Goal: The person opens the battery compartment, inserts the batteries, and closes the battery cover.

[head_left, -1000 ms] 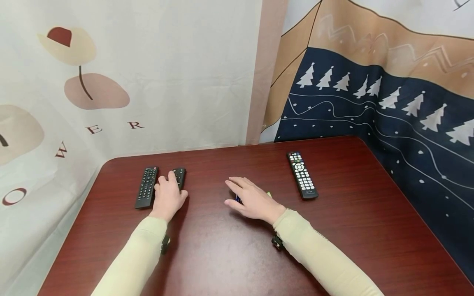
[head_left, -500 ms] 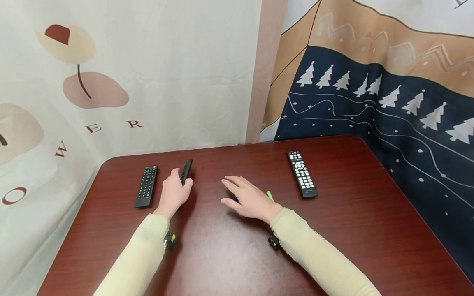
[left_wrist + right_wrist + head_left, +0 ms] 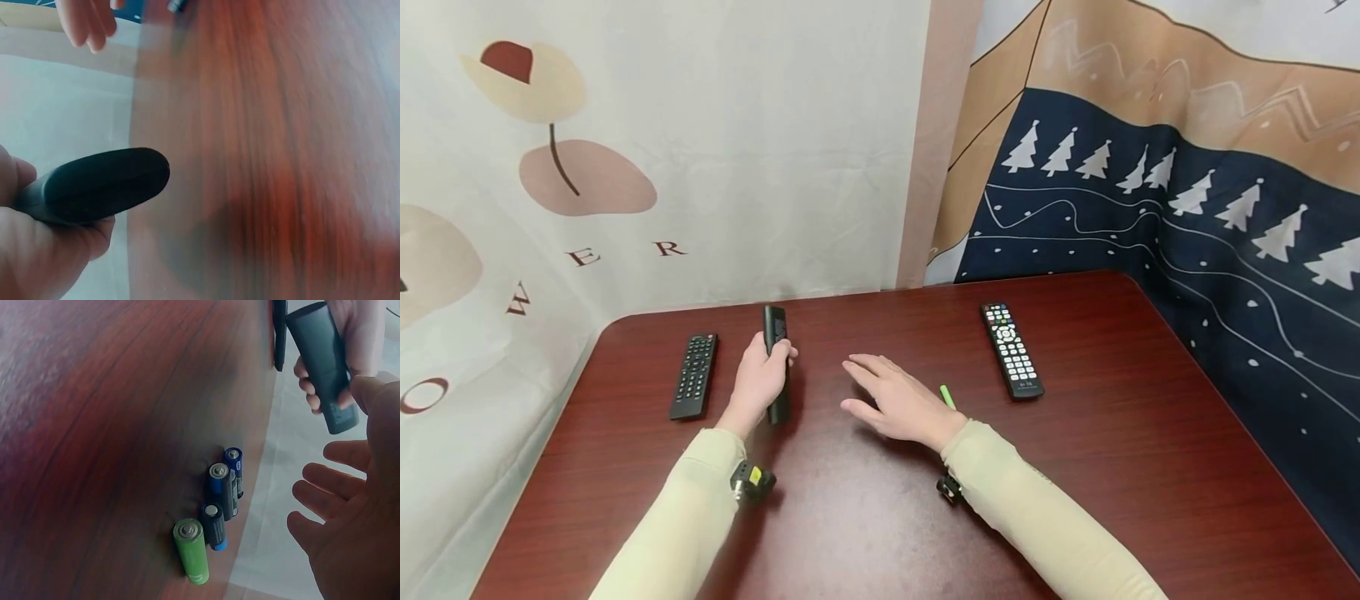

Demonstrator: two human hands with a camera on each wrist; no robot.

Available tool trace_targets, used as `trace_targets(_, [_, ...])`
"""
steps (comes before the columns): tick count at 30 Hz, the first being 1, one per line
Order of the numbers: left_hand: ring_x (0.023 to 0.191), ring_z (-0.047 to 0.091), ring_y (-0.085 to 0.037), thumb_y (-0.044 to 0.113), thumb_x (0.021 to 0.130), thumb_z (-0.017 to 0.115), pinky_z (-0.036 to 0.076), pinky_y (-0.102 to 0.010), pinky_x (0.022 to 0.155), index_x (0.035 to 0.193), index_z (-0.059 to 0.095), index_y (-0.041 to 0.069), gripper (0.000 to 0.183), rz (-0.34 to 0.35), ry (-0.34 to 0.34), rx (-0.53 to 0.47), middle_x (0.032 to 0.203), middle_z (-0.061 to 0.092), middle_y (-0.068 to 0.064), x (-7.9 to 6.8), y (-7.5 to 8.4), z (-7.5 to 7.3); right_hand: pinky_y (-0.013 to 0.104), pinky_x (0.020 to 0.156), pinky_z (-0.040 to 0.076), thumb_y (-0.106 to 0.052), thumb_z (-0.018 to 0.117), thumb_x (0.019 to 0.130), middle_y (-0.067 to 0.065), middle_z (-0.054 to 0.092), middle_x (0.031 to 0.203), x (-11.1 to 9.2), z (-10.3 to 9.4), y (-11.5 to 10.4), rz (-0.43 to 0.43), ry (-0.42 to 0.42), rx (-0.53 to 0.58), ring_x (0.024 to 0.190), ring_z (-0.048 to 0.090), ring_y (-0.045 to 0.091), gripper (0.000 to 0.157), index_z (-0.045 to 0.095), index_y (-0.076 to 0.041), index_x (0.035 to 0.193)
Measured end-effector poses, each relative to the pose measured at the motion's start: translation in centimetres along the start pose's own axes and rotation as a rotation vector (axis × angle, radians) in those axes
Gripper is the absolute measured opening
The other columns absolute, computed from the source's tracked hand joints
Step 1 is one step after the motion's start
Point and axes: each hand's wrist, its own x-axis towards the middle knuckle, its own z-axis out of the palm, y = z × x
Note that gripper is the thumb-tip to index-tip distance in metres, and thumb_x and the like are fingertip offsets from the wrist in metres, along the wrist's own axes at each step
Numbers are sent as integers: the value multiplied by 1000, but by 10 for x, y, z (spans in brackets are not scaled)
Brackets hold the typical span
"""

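Observation:
My left hand (image 3: 757,377) grips a black remote control (image 3: 778,405) with the thumb on one side and fingers curled round the other. The remote is lifted off the table; in the left wrist view its dark rounded end (image 3: 119,184) faces the camera. My right hand (image 3: 901,402) hovers over the table with its fingers extended, holding nothing. Beneath and beside it, in the right wrist view, several batteries lie in a row: a green battery (image 3: 192,553), and blue-and-black ones such as this battery (image 3: 221,490). In the head view the right hand hides most of them.
A second black remote (image 3: 694,377) lies on the left of the reddish-brown table (image 3: 850,517). Another black remote with white buttons (image 3: 1011,352) lies at the right. Printed curtains (image 3: 790,150) hang behind the table and along its right side.
My left hand has picked up the small remote from beside the left one, moved it slightly right and turned it on edge. The right hand has drifted a little left, baring the green battery.

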Motion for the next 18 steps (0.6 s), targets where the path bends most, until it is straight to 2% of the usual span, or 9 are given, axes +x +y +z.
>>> trace_targets(4, [108, 55, -28, 28, 111, 36, 40, -37, 93, 133, 48, -2, 39, -49, -43, -151, 119, 63, -21, -1, 8, 2, 42, 124, 30, -40, 57, 106, 14, 45, 158, 1, 0, -2, 15, -2, 8, 147, 42, 28, 62, 45, -4, 154])
trace_targets(9, [113, 54, -27, 27, 112, 36, 41, -34, 93, 145, 42, 0, 42, -81, -104, -324, 121, 63, -17, -4, 17, 6, 43, 121, 34, -41, 57, 106, 13, 44, 158, 3, 0, -6, 37, -5, 37, 147, 42, 31, 62, 44, -5, 155])
trace_targets(14, [118, 54, -31, 24, 113, 35, 45, -29, 91, 151, 38, 3, 44, -99, -155, -438, 121, 63, -12, -5, 21, 10, 42, 120, 36, -40, 58, 106, 13, 45, 158, 6, 2, -8, 50, -7, 70, 146, 44, 29, 62, 44, -5, 155])
trace_targets(18, [117, 56, -28, 22, 113, 36, 47, -26, 89, 154, 35, 3, 46, -91, -183, -514, 116, 65, -5, -6, 24, 13, 40, 118, 38, -39, 58, 106, 14, 47, 156, 7, 4, -9, 39, 8, 79, 144, 46, 27, 61, 45, -3, 154])
